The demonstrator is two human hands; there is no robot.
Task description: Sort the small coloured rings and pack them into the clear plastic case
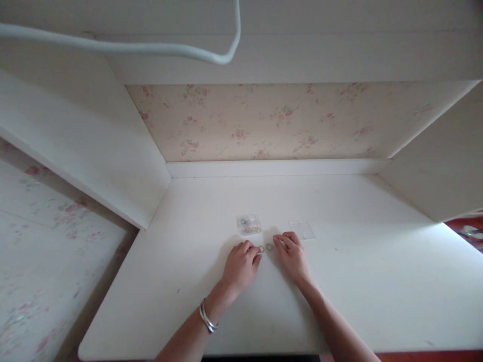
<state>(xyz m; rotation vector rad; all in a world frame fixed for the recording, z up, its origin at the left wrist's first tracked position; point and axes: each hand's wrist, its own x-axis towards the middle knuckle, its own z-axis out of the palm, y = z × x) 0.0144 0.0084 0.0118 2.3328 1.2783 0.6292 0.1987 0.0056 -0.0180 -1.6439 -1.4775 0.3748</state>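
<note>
My left hand is closed, thumb and forefinger pinching a small gold-coloured ring close to the tabletop. Just right of it a small silver-grey ring lies on the white desk, apart from the fingers of both hands. My right hand rests beside that ring with its fingertips drawn together; whatever they hold, if anything, is too small to make out. Behind my left hand sits a clear plastic box with several small silver and gold-coloured pieces in it. A flat clear lid lies behind my right hand.
White side panels enclose the desk left and right, with a shelf overhead. A white lamp arm or tube crosses the upper left. Floral wallpaper covers the back wall. A small dark scrap lies at left.
</note>
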